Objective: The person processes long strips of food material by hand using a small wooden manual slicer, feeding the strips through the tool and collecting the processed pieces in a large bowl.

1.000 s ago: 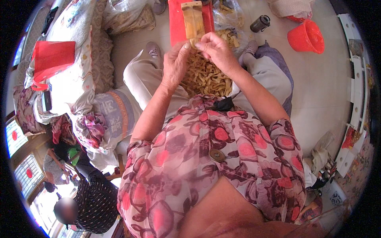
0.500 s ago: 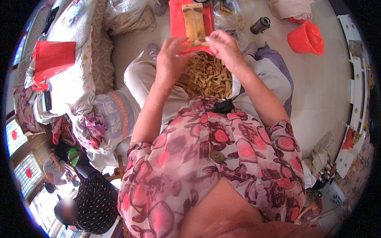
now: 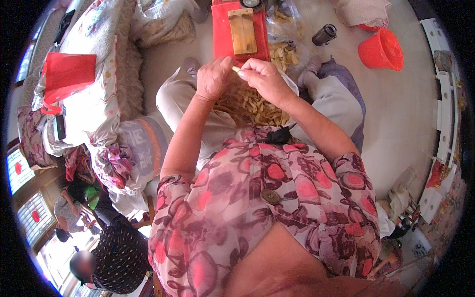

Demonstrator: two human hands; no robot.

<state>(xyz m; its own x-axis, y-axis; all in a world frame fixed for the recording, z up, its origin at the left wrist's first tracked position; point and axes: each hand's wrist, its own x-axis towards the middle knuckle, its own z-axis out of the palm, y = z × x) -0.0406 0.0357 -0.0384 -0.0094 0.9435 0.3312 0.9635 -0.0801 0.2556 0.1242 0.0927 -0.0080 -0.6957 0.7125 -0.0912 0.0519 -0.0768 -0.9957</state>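
Person seated, legs apart, both hands raised and close together just short of a red board (image 3: 221, 34). Left hand (image 3: 213, 79): fingers curled inward, thumb side toward the other hand, closed on one end of a small pale yellow strip (image 3: 236, 69); the fingertips themselves are hard to make out. Right hand (image 3: 267, 83): thumb and curled forefinger pinch the other end of the same strip. The strip is therefore in the short gap between the two hands, above the near side of a pile.

The pile (image 3: 260, 110), many yellow-brown strips, lies between the legs, below the hands and partly hidden by them. A wooden block (image 3: 243, 37), longer than wide, with a raised bar across its far end, lies on the red board; both hands are apart from it. A dark round container (image 3: 251, 3) stands by the block's far end, cut off by the picture's edge.

Right of the board: a clear plastic bag (image 3: 288, 21) with more yellowish pieces, and loose pieces (image 3: 284, 55) nearer the right shoe. Farther right on the pale floor: a black flask (image 3: 324, 34), then a red bucket (image 3: 381, 49). Lower left, well apart from the hands: another person in a dark spotted top (image 3: 121, 257).
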